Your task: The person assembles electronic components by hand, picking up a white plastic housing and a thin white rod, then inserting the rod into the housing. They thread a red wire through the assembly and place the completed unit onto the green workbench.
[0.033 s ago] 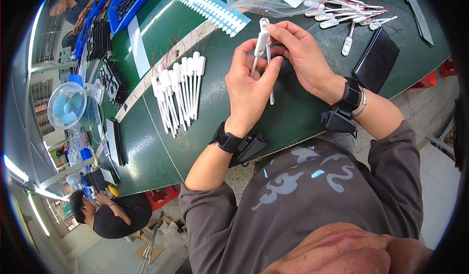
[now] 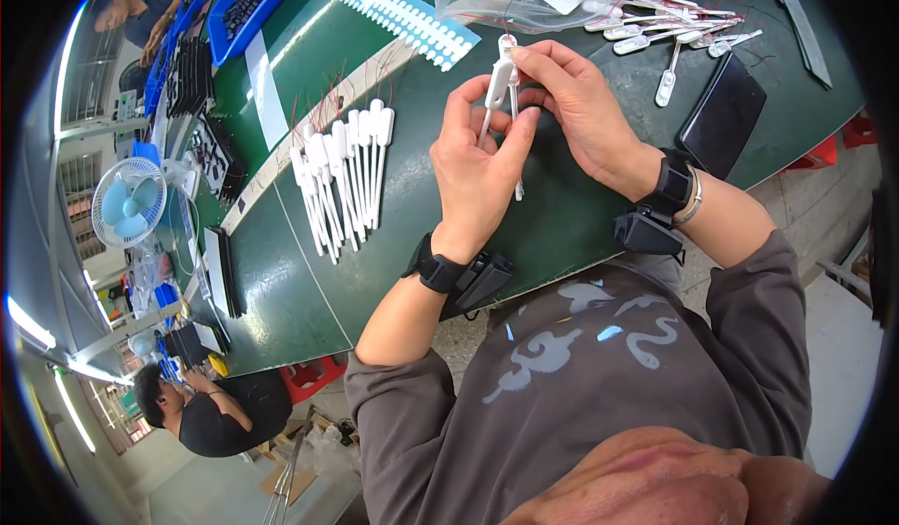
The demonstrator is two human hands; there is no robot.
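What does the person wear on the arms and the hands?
Both hands, left hand and right hand, are bare. Grey sleeves are pushed up. Each wrist carries a black band with a small black box; the right wrist also has a thin metal bangle.

**Grey sleeves, black wrist gear**

The person wears a grey long-sleeved top (image 2: pixel 599 366) with pale blue-white swirling shapes printed across the chest. Both sleeves are pushed up above the elbows, leaving the forearms bare. Just below the left hand (image 2: pixel 482 174), a black strap (image 2: pixel 438 270) circles the wrist and carries a small black box-shaped device (image 2: pixel 482 280). The right hand (image 2: pixel 585 113) has a wider black band (image 2: pixel 672 186), a thin silver bangle (image 2: pixel 695 208) and a matching black device (image 2: pixel 646 232).
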